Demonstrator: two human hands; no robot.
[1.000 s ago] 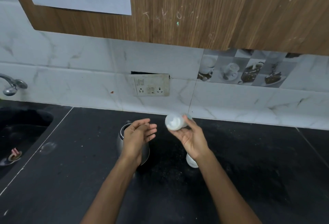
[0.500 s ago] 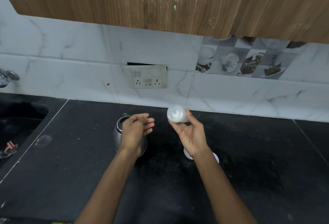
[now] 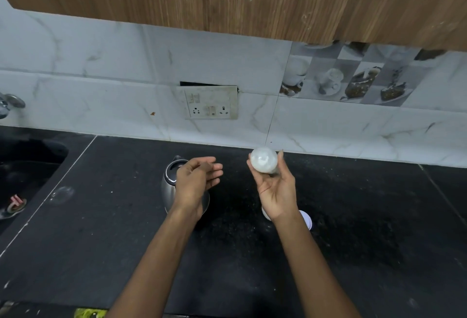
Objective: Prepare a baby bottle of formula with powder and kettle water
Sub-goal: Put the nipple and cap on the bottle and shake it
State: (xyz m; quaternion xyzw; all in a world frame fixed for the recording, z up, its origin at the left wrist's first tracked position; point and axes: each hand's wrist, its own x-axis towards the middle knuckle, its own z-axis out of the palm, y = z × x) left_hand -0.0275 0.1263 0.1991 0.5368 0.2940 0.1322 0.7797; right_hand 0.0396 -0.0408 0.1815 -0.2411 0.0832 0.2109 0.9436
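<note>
Gripping the baby bottle [image 3: 263, 160] up off the black table [image 3: 353, 216], the right hand [image 3: 276, 191] has thumb and fingers [image 3: 281, 159] curled round it, its milky round end tipped toward the camera. The left hand [image 3: 195, 181] floats just beside it, fingers relaxed and holding nothing, right over the steel kettle [image 3: 169, 183] standing on the table. Below the right wrist, a white round object [image 3: 306, 219] peeks out, mostly hidden. Wall socket [image 3: 211, 106] behind, sink [image 3: 27, 166] far left.
</note>
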